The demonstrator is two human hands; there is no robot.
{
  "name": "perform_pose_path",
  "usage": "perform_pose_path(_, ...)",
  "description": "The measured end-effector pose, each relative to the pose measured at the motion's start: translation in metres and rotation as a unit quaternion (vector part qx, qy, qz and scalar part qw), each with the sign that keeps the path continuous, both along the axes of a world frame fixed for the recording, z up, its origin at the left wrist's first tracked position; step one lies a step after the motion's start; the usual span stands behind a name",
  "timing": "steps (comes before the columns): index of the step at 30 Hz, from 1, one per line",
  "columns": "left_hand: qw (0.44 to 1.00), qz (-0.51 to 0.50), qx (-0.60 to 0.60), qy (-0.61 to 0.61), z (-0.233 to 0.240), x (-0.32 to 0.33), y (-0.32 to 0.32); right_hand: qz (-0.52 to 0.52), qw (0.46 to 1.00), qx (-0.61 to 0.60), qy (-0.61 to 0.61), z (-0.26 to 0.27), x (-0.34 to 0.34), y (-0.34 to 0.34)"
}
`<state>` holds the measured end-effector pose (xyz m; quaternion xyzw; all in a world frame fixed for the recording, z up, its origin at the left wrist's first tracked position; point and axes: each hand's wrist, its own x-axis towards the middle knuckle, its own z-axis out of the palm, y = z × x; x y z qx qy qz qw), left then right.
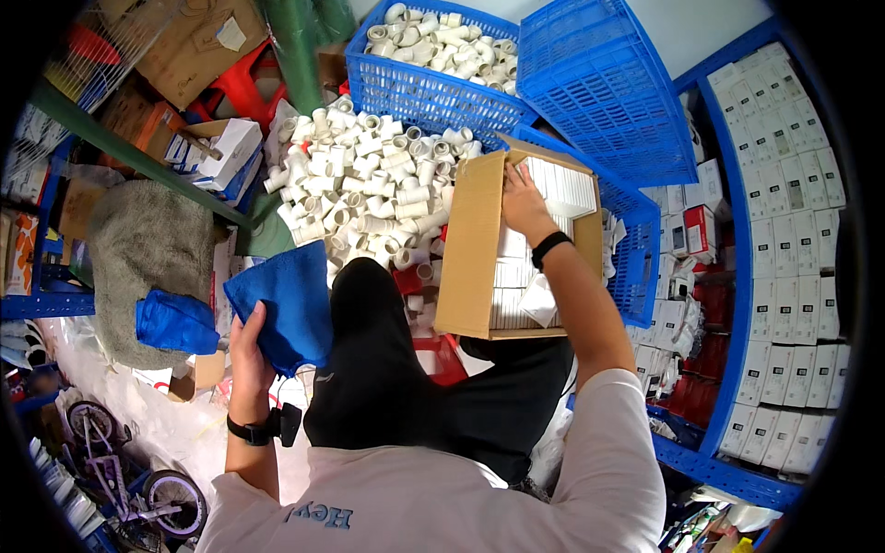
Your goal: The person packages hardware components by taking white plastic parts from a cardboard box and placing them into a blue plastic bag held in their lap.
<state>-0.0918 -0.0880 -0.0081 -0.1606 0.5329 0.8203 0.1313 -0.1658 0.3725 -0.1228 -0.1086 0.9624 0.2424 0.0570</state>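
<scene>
My left hand (pixel 250 345) holds a blue microfiber cloth (pixel 289 304), which hangs spread beside my left knee. My right hand (pixel 527 206) reaches into an open cardboard box (pixel 470 256). Its fingers lie against the far end of the box, beside rows of thin white square pieces (pixel 563 188); whether they grip one I cannot tell. One loose white piece (pixel 538 300) lies tilted on the rows at the near end. The box sits above my right knee, partly over a blue plastic crate (pixel 639 259).
White plastic pipe fittings (pixel 373 183) lie heaped ahead, with more in a blue crate (pixel 435 104) behind. Another blue crate (pixel 601 90) stands tilted. A folded blue cloth (pixel 176 322) rests on a grey-covered seat (pixel 148 242). Shelved white boxes (pixel 778 304) line the right; a small bicycle (pixel 121 470) stands lower left.
</scene>
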Motion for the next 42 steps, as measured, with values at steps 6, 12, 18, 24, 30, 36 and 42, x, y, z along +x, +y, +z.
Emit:
perform_pose_path(6,1.0,-0.029,0.004,-0.009,-0.006,0.001,-0.006,0.071,0.979,-0.19,0.021,0.051,0.027,0.002)
perform_pose_path(12,1.0,-0.007,-0.012,0.006,0.001,0.003,0.006,0.037,0.979,-0.191,-0.056,0.061,0.048,-0.002)
perform_pose_path(18,0.999,-0.044,0.02,0.008,0.009,0.013,0.009,-0.079,0.925,-0.335,-0.165,0.053,0.056,-0.016)
perform_pose_path(24,0.991,-0.091,0.077,-0.052,0.016,0.022,0.022,-0.136,0.923,-0.354,-0.074,0.05,0.084,0.002)
perform_pose_path(30,0.978,-0.14,0.148,-0.053,0.015,0.037,0.041,-0.136,0.726,-0.673,0.032,0.107,0.167,-0.009)
perform_pose_path(36,0.938,-0.302,0.168,0.008,0.025,0.052,0.097,-0.111,0.387,-0.915,0.027,0.126,0.247,-0.071)
perform_pose_path(42,0.901,-0.42,0.1,0.052,0.023,0.083,0.161,-0.091,0.392,-0.909,0.107,0.122,0.27,-0.131)
